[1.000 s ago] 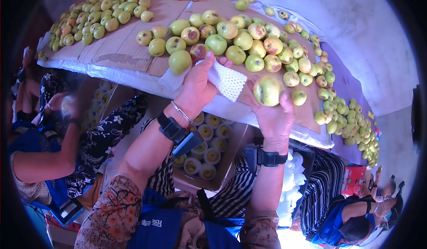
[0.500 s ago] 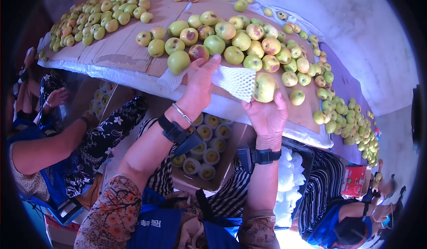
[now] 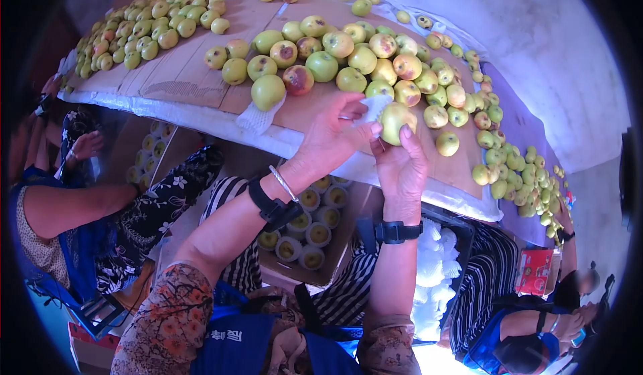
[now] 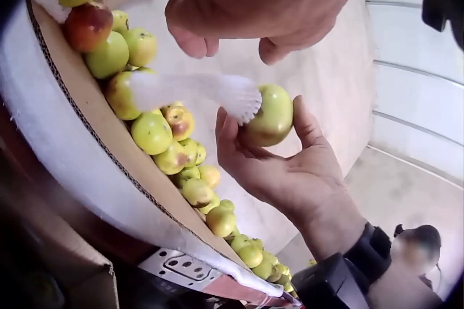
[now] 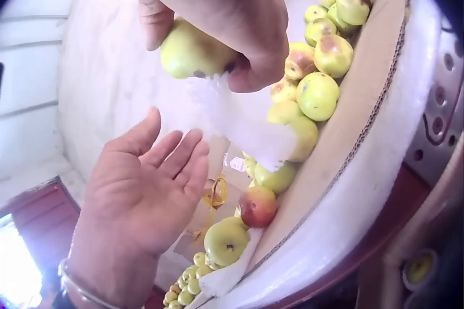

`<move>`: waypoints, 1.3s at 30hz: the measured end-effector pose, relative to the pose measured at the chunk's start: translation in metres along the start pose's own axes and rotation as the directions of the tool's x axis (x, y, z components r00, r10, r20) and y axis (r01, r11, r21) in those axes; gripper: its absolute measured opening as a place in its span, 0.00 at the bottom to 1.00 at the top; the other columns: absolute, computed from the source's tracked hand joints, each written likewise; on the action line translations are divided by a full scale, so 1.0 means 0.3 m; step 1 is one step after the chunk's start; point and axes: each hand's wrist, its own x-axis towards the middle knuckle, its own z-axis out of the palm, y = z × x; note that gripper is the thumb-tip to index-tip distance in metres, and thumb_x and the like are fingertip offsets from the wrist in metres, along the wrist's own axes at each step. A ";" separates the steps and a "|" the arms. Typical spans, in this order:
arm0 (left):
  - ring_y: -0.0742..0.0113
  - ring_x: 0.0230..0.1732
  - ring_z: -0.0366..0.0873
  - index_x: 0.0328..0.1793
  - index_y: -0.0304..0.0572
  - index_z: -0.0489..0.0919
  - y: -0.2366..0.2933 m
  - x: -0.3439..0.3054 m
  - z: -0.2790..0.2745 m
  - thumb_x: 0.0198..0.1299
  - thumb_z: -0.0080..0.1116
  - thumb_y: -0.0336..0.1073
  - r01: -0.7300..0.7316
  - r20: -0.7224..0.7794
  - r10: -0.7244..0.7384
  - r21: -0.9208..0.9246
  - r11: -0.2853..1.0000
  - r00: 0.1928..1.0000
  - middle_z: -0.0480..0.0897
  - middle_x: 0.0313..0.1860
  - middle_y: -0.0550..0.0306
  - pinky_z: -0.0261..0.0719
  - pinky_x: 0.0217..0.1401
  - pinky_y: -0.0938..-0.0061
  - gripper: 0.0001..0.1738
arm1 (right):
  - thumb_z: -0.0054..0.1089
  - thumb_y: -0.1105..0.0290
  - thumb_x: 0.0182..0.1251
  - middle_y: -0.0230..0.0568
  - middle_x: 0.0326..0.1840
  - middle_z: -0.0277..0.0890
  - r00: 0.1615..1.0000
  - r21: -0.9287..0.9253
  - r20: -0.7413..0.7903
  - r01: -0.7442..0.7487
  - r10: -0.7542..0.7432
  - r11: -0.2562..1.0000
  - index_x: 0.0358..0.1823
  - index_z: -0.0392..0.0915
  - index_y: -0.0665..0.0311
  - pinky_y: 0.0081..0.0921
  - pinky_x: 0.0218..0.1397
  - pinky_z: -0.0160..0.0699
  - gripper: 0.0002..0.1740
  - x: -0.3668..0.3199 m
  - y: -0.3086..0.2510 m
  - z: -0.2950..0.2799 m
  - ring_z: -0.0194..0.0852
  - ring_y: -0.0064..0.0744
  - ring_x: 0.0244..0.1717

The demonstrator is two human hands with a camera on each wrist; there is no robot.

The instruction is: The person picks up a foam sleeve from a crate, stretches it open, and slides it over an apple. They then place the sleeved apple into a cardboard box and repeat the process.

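My right hand (image 3: 404,169) grips a green apple (image 3: 398,123) above the front edge of the table, thumb on one side and fingers on the other. From the apple a white foam net sleeve (image 4: 196,92) stretches sideways, its fringed end against the fruit. My left hand (image 5: 141,193) is beside the sleeve, palm showing and fingers extended apart from it in the right wrist view. Another green apple (image 3: 268,91) sits at the table edge with a foam net (image 3: 257,118) under it. A reddish apple (image 3: 298,80) with a dark patch lies beside that one.
Loose apples (image 3: 362,60) spread over the cardboard-covered table (image 3: 194,80), with another pile (image 3: 154,23) at left. Below stands a carton (image 3: 345,258) of netted apples; white foam nets (image 3: 435,274) fill a crate on the right. Other people sit on both sides.
My left hand has released the sleeve, after moving right toward the apple. The sleeve now meets the apple, which stays in my right hand and has shifted slightly left and up.
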 end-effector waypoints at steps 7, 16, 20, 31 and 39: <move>0.75 0.47 0.78 0.55 0.34 0.77 -0.057 0.032 -0.032 0.59 0.63 0.24 0.160 -0.031 -0.165 -0.134 0.978 0.986 0.81 0.47 0.59 0.77 0.53 0.78 0.17 | 0.65 0.66 0.65 0.43 0.59 0.74 0.996 0.103 0.012 -0.089 0.088 0.991 0.63 0.68 0.66 0.38 0.59 0.79 0.27 -0.001 0.009 -0.022 0.74 0.37 0.59; 0.83 0.34 0.75 0.45 0.35 0.80 -0.036 0.049 -0.046 0.60 0.64 0.25 0.092 -0.204 -0.094 -0.020 0.996 0.974 0.81 0.34 0.66 0.75 0.38 0.84 0.08 | 0.68 0.66 0.64 0.38 0.57 0.75 0.992 -0.113 -0.063 -0.118 0.112 0.987 0.61 0.68 0.62 0.33 0.56 0.79 0.27 -0.004 0.029 -0.009 0.75 0.32 0.56; 0.84 0.33 0.74 0.44 0.36 0.79 -0.020 0.053 -0.056 0.61 0.64 0.26 0.097 -0.265 -0.086 0.029 0.995 0.961 0.80 0.34 0.67 0.74 0.36 0.86 0.07 | 0.69 0.65 0.64 0.38 0.56 0.76 0.969 -0.004 -0.119 -0.217 0.215 0.976 0.59 0.70 0.61 0.30 0.53 0.81 0.25 0.016 0.022 -0.066 0.76 0.31 0.54; 0.85 0.32 0.74 0.42 0.36 0.78 -0.045 0.056 -0.052 0.61 0.63 0.25 0.086 -0.268 -0.047 0.133 0.987 0.962 0.80 0.33 0.67 0.73 0.34 0.86 0.06 | 0.68 0.69 0.65 0.46 0.60 0.74 0.996 0.058 0.056 -0.073 0.069 0.996 0.63 0.68 0.69 0.41 0.63 0.79 0.28 -0.024 -0.032 0.032 0.75 0.39 0.61; 0.84 0.32 0.73 0.45 0.35 0.79 -0.037 0.020 -0.001 0.62 0.61 0.23 0.040 -0.155 -0.021 0.123 0.992 0.988 0.80 0.33 0.67 0.74 0.35 0.85 0.07 | 0.77 0.67 0.53 0.40 0.59 0.73 0.996 -0.240 0.052 0.088 -0.078 0.967 0.63 0.68 0.71 0.33 0.70 0.63 0.38 -0.029 0.023 0.046 0.71 0.33 0.61</move>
